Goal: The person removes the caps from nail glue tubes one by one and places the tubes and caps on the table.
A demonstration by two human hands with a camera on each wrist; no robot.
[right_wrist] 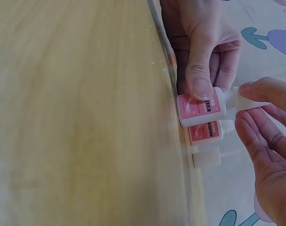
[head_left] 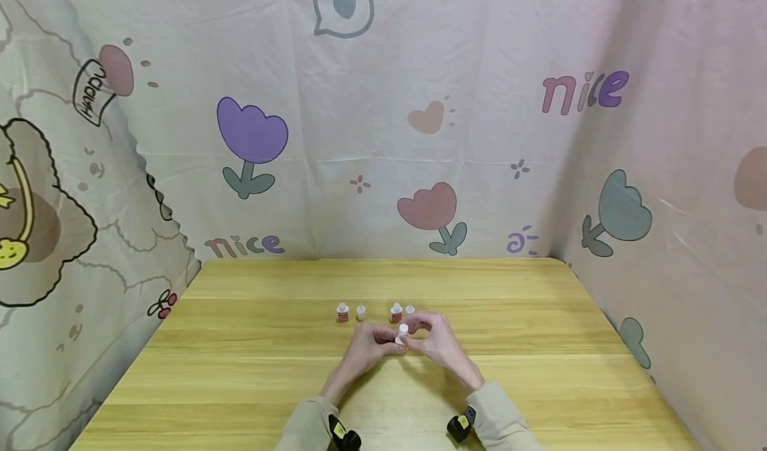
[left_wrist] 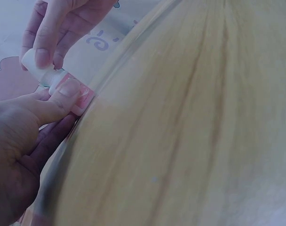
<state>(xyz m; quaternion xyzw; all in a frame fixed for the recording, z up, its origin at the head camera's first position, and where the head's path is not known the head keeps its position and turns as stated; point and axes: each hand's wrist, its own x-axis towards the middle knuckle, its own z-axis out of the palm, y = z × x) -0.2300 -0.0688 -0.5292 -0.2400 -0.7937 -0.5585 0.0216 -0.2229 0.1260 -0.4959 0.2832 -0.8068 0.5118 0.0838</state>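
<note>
Held in my left hand is a small white glue bottle with a pink label; my left thumb presses on that label. My right hand pinches a white cap between thumb and fingers at the bottle's neck. Both wrist views show cap and neck meeting, the cap slightly tilted in the left wrist view. How firmly it sits on the neck I cannot tell. Just beyond my hands, another pink-labelled bottle stands upright, and a loose white cap sits right beside it.
Farther left stand a similar bottle and a white cap, in one row with the other pair. All rest on a wood-grain table. A printed cloth hangs along the table's back and sides.
</note>
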